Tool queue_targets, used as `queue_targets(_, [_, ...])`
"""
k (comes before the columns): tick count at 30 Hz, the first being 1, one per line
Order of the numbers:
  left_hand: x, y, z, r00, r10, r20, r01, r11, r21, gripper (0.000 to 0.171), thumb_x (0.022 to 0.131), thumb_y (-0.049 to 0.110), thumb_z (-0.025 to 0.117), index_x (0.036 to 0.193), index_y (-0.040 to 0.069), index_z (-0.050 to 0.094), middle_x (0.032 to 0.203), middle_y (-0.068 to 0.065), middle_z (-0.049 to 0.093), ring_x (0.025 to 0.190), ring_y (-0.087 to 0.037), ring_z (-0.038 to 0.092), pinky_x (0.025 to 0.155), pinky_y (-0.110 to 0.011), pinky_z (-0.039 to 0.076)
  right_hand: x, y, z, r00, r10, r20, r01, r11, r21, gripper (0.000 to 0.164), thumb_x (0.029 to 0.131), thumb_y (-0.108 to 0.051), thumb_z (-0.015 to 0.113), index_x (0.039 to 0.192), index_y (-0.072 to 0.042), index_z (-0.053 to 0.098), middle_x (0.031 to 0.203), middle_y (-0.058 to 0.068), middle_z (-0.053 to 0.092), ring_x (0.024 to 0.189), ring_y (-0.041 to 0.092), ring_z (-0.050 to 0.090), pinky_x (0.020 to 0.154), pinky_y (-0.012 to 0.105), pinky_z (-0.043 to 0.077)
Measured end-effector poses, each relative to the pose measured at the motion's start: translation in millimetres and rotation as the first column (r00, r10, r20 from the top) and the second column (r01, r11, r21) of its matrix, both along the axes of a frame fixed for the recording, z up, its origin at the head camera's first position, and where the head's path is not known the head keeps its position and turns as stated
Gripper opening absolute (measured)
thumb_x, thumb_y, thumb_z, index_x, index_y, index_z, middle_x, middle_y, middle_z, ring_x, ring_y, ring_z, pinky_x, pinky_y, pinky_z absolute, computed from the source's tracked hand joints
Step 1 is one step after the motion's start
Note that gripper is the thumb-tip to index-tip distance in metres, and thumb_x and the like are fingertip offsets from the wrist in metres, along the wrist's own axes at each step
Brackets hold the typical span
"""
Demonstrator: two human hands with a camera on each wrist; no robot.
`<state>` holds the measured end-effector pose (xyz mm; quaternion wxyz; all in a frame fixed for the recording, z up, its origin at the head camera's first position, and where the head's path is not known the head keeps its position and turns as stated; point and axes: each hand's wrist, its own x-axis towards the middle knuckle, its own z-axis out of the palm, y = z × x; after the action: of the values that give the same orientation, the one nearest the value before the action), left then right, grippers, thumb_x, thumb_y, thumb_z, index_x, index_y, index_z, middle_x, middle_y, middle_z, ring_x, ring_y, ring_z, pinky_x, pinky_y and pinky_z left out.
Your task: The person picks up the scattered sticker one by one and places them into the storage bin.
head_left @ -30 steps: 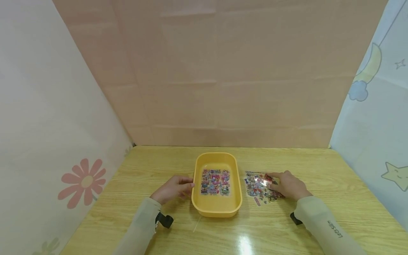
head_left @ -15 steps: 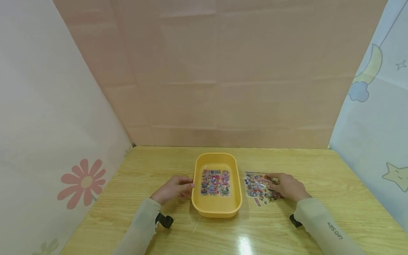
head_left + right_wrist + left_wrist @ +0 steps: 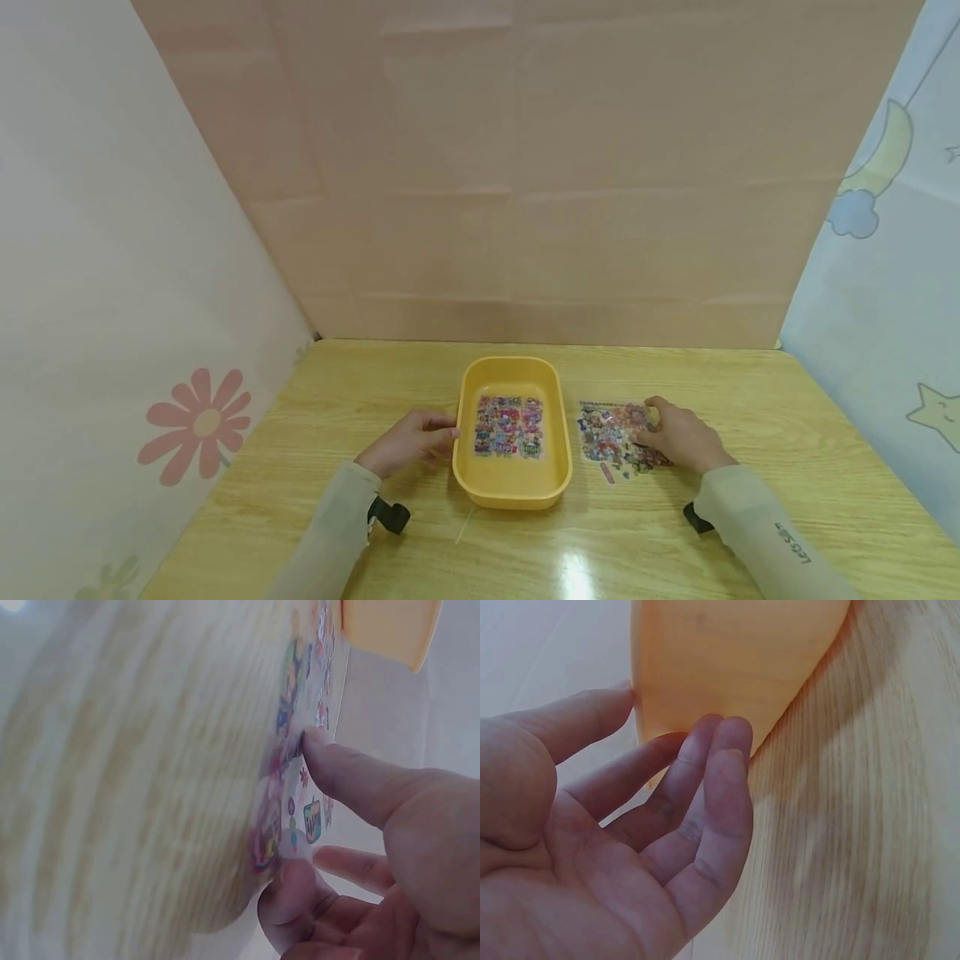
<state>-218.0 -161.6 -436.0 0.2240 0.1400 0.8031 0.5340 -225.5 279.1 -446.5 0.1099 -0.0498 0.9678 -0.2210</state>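
Observation:
My left hand (image 3: 408,442) touches the left wall of a yellow plastic bin (image 3: 512,502), its thumb tip at the rim and its loosely bent fingers against the outside. In the bin lies a clear sheet of colourful cartoon stickers (image 3: 508,427) with the word HAPPY on it. To the right, my right hand (image 3: 684,437) rests at the right edge of another clear sticker sheet (image 3: 607,433) on the table. In the right wrist view its thumb (image 3: 337,769) touches the sheet's printed face, spread away from the bent fingers near the edge.
Both the bin and the loose sheet are on a wood-grain table (image 3: 375,375). A brown-pink papered wall (image 3: 510,208) stands behind it, with pale decorated walls on either side. Black straps show at both wrists.
My right index finger has shifted right along the top of the loose sheet, toward its corner, and the glare there has faded. The left hand and the bin stay in place.

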Motion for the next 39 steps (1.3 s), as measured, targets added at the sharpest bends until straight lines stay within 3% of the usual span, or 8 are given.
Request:
queue_targets(13, [1.2, 0, 1.5, 1.0, 0.005, -0.008, -0.005, 1.0, -0.006, 0.042, 0.104, 0.028, 0.056, 0.134, -0.001, 0.061, 0.114, -0.014, 0.07, 0.097, -0.029, 0.068, 0.082, -0.045, 0.057, 2.4, 1, -1.1, 0.999, -0.04, 0.001, 0.04, 0.997, -0.061, 0.07, 0.092, -0.042, 0.072, 0.135, 0.008, 0.049, 0.1, 0.012, 0.07, 0.079, 0.02, 0.065, 0.062, 0.043, 0.052])
queue_targets(15, [1.3, 0, 1.5, 1.0, 0.008, -0.005, -0.008, 1.0, -0.005, 0.043, 0.104, 0.029, 0.056, 0.134, -0.002, 0.06, 0.114, -0.014, 0.07, 0.097, -0.029, 0.068, 0.082, -0.045, 0.057, 3.0, 1, -0.3, 0.999, -0.045, -0.011, 0.045, 0.997, -0.065, 0.065, 0.092, -0.039, 0.071, 0.132, 0.008, 0.052, 0.105, 0.019, 0.069, 0.086, 0.027, 0.067, 0.065, 0.047, 0.053])
queue_targets(20, [0.7, 0, 0.2, 1.0, 0.008, -0.006, -0.008, 1.0, -0.009, 0.043, 0.104, 0.029, 0.057, 0.135, -0.001, 0.06, 0.112, -0.011, 0.071, 0.095, -0.028, 0.068, 0.081, -0.043, 0.058, 5.8, 1, -1.1, 0.998, -0.066, -0.016, 0.063, 0.988, -0.14, 0.038, 0.1, -0.018, 0.058, 0.126, 0.01, 0.057, 0.11, 0.03, 0.066, 0.067, 0.023, 0.062, 0.059, 0.039, 0.05])
queue_targets(22, [0.2, 0, -0.5, 1.0, 0.009, -0.006, -0.009, 1.0, -0.018, 0.042, 0.104, 0.029, 0.057, 0.134, 0.0, 0.061, 0.111, -0.009, 0.071, 0.094, -0.026, 0.068, 0.081, -0.043, 0.058, 6.8, 1, -0.3, 0.997, -0.079, -0.003, 0.077, 0.977, -0.2, 0.033, 0.102, -0.013, 0.051, 0.124, 0.01, 0.059, 0.097, 0.028, 0.067, 0.054, 0.017, 0.052, 0.054, 0.035, 0.045])
queue_targets(25, [-0.2, 0, -0.3, 1.0, 0.013, -0.006, -0.014, 0.999, -0.03, 0.04, 0.104, 0.03, 0.057, 0.133, 0.002, 0.063, 0.108, -0.006, 0.071, 0.093, -0.023, 0.068, 0.082, -0.042, 0.058, 7.5, 3, 5.1, 0.996, -0.093, 0.005, 0.091, 0.957, -0.274, 0.032, 0.104, -0.012, 0.047, 0.122, 0.011, 0.061, 0.092, 0.02, 0.067, 0.052, 0.017, 0.047, 0.055, 0.036, 0.045])
queue_targets(31, [-0.7, -1, 0.8, 1.0, 0.015, -0.002, -0.015, 0.999, -0.04, 0.04, 0.104, 0.029, 0.057, 0.133, 0.003, 0.063, 0.11, -0.007, 0.071, 0.095, -0.023, 0.068, 0.083, -0.042, 0.058, 3.9, 10, 11.1, 0.985, -0.146, 0.088, 0.169, 0.905, -0.39, 0.036, 0.107, -0.014, 0.044, 0.129, 0.011, 0.057, 0.109, 0.021, 0.065, 0.058, 0.016, 0.047, 0.053, 0.036, 0.045])
queue_targets(39, [-0.6, 0, 2.7, 1.0, -0.001, 0.005, 0.001, 1.0, -0.026, 0.041, 0.104, 0.028, 0.056, 0.135, 0.002, 0.061, 0.111, -0.008, 0.071, 0.096, -0.025, 0.068, 0.084, -0.043, 0.057, -1.3, 15, 15.6, 0.982, -0.168, 0.083, 0.188, 0.888, -0.42, 0.041, 0.108, -0.02, 0.043, 0.132, 0.01, 0.055, 0.116, 0.023, 0.063, 0.073, 0.021, 0.053, 0.06, 0.039, 0.047])
